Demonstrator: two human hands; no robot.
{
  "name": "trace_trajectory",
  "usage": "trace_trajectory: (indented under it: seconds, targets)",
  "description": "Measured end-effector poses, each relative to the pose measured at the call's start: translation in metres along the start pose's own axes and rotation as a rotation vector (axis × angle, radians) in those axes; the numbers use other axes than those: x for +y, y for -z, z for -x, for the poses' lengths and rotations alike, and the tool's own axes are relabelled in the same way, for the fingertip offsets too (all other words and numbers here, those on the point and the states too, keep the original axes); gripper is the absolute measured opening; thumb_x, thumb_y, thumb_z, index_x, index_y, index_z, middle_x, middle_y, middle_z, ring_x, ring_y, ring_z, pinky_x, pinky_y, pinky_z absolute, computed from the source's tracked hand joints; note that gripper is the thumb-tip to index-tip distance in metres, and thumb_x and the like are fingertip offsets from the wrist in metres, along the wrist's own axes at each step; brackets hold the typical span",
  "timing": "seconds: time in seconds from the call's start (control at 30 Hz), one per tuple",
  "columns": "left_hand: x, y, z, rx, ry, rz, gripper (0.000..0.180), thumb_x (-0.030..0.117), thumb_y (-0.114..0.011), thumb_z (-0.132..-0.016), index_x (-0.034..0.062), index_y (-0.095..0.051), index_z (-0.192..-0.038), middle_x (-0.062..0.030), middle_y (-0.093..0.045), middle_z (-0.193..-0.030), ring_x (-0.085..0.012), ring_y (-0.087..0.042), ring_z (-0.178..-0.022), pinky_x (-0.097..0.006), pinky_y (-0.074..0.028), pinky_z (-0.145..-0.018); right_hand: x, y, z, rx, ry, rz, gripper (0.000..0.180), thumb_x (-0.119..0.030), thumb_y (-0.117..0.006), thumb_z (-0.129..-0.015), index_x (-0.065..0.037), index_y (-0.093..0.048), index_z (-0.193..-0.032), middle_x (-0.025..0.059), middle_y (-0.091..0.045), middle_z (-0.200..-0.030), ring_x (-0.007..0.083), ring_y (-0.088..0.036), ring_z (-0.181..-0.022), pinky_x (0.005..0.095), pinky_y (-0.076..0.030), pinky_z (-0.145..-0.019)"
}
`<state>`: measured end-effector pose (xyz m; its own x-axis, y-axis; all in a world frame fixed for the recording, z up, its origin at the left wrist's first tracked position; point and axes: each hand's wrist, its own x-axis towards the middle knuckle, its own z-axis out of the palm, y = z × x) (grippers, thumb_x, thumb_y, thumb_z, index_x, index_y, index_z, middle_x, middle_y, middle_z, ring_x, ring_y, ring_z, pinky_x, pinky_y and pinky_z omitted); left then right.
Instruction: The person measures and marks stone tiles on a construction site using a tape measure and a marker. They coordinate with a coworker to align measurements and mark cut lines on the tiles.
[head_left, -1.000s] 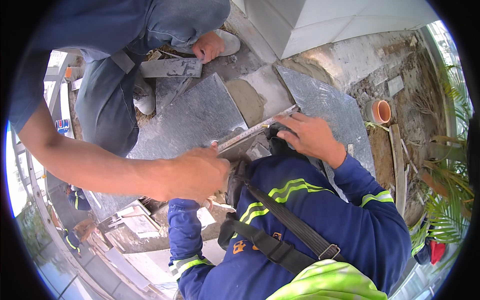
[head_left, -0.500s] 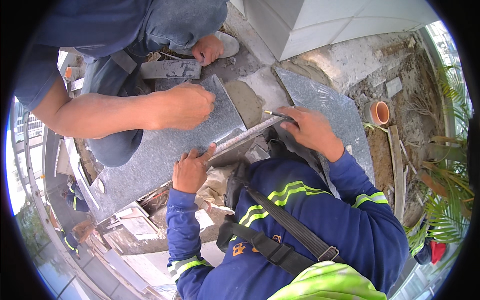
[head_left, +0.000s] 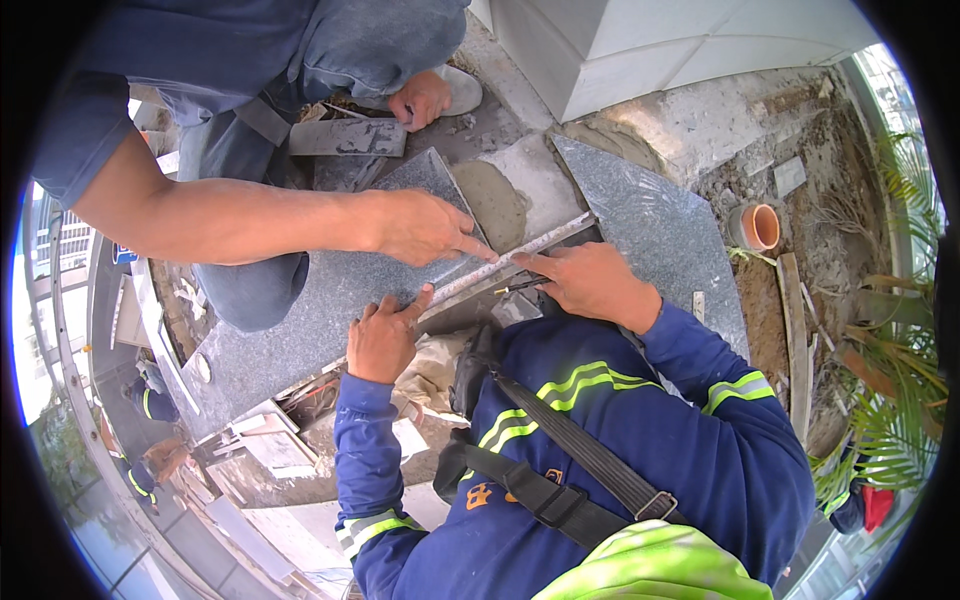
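Observation:
A long, pale, speckled straight strip (head_left: 545,240), much like a ruler, spans the gap between two grey stone slabs, the left slab (head_left: 290,335) and the right slab (head_left: 650,215). My left hand (head_left: 383,338) rests on the left slab's near edge, fingers apart, with a fingertip at the strip's near end. In my right hand (head_left: 595,287) is a dark pencil (head_left: 520,286) with a yellowish end. My right index finger stretches out to the strip. A co-worker's hand (head_left: 430,228) points at the same stretch of strip from the far side, close to my fingertip.
Wet mortar (head_left: 492,203) lies beyond the strip. The co-worker's other hand (head_left: 420,100) is near a dusty flat board (head_left: 345,137). An orange pipe end (head_left: 760,227) and a wooden plank (head_left: 793,340) stand right, before palm leaves (head_left: 890,430). A pale pillar (head_left: 640,50) rises behind.
My right hand has moved down and left along the strip, its index finger now extended. The strip's far end now shows. The co-worker's closed hand has moved right and now points.

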<state>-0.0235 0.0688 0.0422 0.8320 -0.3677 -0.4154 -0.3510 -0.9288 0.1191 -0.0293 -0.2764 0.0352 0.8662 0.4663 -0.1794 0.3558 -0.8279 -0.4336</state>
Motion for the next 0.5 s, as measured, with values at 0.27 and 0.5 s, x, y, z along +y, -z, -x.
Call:
trace_trajectory:
  seconds: [0.27, 0.5]
  targets:
    - [-0.001, 0.001, 0.000, 0.000, -0.007, -0.016, 0.057, 0.014, -0.064, -0.096, 0.0400, -0.063, -0.147, -0.0097, -0.067, -0.108, -0.0364, -0.068, -0.100, -0.054, -0.057, -0.083, -0.006, -0.012, -0.010, 0.016, 0.055, -0.016, 0.049, -0.026, -0.075, -0.091, -0.022, -0.066, -0.139, 0.0108, -0.073, -0.085, 0.0338, -0.073, -0.075, 0.0472, -0.057, -0.065]
    - [-0.001, 0.008, -0.004, 0.039, -0.030, -0.011, 0.058, 0.011, -0.066, -0.093, 0.0372, -0.065, -0.146, -0.0102, -0.069, -0.113, -0.0379, -0.069, -0.102, -0.055, -0.057, -0.085, 0.043, -0.004, 0.009, 0.383, -0.244, -0.050, 0.023, -0.021, -0.076, -0.091, -0.016, -0.072, -0.114, 0.0080, -0.066, -0.095, 0.0343, -0.071, -0.082, 0.0466, -0.057, -0.070]
